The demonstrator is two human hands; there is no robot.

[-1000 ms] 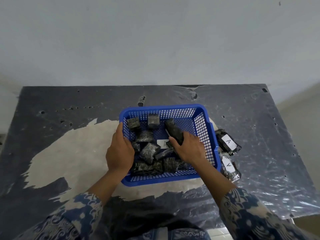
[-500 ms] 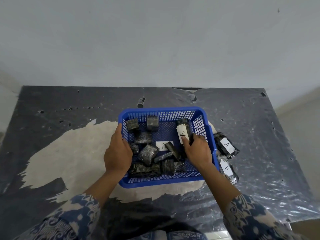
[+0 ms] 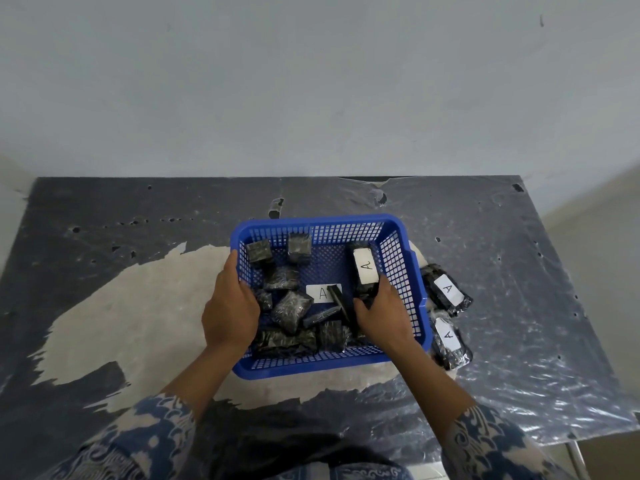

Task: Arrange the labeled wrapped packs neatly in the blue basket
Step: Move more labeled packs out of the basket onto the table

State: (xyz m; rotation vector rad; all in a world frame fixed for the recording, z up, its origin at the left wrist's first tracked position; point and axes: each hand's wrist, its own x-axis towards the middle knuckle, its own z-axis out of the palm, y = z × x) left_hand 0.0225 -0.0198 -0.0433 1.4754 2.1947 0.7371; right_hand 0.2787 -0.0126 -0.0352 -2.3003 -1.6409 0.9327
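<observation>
Two labeled packs (image 3: 446, 289) lie outside the blue basket (image 3: 420, 299), on the surface (image 3: 519, 271) just beside its right wall, "A" labels up; the nearer one (image 3: 449, 341) touches the basket's rim.

Head view, the only one. Right hand (image 3: 381, 315): its grip is curled round the near end of a long pack (image 3: 363, 271), label up, set along the basket's right wall. Left hand (image 3: 230, 306): grip clamped over the left rim, thumb outside; fingers hidden inside, I judge they brace the wall.

Risks, as I read them: the wrap looks slick, so the held pack may slip or roll label-down on release. The jumble of unlabeled-side packs (image 3: 291, 306) in the left and near part is loose; a nudge from the right wrist could tip more of them. One loose label (image 3: 322, 292) is half covered by a leaning pack.

Room: bare basket floor shows at the far middle, between the far-left packs and the held one. That is the best lane. The basket sits well in from the surface's edges; right wall is crowded outside by the two waiting packs.
</observation>
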